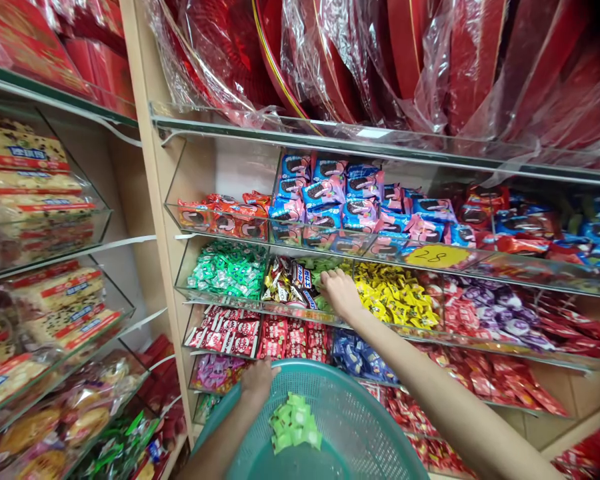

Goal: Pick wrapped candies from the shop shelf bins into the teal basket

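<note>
My left hand (257,380) is closed on the rim of a green plastic basket (375,413), its thumb lying along the edge. On the basket's bottom lies a small heap of light green wrapped candies (295,421). My right hand (341,292) reaches over the basket to a shelf bin of similar light green packets (325,267). Its fingers are curled down at the packets, and what they hold, if anything, is hidden. Left of that hand are brown-wrapped chocolate bars (293,279); yellow-wrapped candies (397,293) fill the bin on its right.
Clear dividers separate the bins. Green-wrapped candies (225,272) are at the left, with blue-and-pink cookie packs (325,193) above. A yellow price tag (437,256) hangs on the upper bin's front. Red plastic-wrapped items (360,60) stand on the glass shelf above. Packaged pastries (30,193) fill the left shelves.
</note>
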`<action>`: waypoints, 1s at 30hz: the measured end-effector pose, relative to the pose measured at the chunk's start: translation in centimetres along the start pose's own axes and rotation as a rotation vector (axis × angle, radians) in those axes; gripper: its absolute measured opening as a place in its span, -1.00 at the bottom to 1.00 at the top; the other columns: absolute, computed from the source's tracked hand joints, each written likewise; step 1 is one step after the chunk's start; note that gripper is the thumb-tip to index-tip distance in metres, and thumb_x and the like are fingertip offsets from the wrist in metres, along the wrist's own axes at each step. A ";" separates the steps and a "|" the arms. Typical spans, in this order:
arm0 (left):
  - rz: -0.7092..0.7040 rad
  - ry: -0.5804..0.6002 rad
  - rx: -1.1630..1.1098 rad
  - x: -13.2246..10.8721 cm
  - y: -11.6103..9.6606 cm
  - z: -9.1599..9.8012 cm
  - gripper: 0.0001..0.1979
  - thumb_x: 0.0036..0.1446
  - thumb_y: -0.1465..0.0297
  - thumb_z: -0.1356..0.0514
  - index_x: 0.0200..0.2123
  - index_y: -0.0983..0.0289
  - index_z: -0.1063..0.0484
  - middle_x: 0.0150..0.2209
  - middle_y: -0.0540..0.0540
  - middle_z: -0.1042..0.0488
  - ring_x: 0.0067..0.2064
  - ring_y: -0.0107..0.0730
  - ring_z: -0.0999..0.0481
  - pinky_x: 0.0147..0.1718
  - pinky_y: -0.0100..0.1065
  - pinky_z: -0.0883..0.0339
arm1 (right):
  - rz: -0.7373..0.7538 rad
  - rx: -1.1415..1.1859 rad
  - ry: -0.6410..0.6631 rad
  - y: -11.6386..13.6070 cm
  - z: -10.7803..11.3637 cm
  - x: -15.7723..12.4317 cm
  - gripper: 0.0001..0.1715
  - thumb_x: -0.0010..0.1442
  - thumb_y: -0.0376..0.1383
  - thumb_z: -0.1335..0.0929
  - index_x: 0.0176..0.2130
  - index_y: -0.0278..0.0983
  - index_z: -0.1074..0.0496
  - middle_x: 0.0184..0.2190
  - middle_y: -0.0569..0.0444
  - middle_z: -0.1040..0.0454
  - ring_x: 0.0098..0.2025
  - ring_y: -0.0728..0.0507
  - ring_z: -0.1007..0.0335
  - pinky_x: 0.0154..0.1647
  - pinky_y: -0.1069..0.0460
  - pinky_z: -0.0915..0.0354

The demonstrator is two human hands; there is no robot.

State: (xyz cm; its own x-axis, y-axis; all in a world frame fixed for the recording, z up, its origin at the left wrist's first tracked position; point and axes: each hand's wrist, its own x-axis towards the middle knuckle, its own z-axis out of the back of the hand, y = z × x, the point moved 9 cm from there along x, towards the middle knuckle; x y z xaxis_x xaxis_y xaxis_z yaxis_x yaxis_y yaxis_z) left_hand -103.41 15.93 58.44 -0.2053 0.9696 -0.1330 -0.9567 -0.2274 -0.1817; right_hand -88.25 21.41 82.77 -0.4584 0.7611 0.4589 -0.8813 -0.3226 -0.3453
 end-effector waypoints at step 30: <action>-0.034 0.002 0.031 -0.6 -0.7 0.8 -0.59 0.16 0.20 0.05 -0.05 0.32 -0.33 -0.17 0.29 -0.49 -0.12 -0.06 -0.46 -0.23 -0.17 -0.32 | 0.230 0.774 0.442 12.6 -14.3 -17.4 -0.77 0.02 -0.39 -0.30 -0.25 -0.20 -0.31 -0.31 0.10 -0.41 -0.18 -0.12 -0.27 -0.21 0.05 -0.15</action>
State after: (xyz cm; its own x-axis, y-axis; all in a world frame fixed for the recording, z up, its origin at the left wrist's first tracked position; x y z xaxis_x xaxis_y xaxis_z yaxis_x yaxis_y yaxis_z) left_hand -102.76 15.59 59.41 -0.1722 0.9766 -0.1288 -0.9690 -0.1915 -0.1562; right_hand -89.72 12.16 58.73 -0.6869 0.7257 0.0375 -0.6776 -0.6583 0.3278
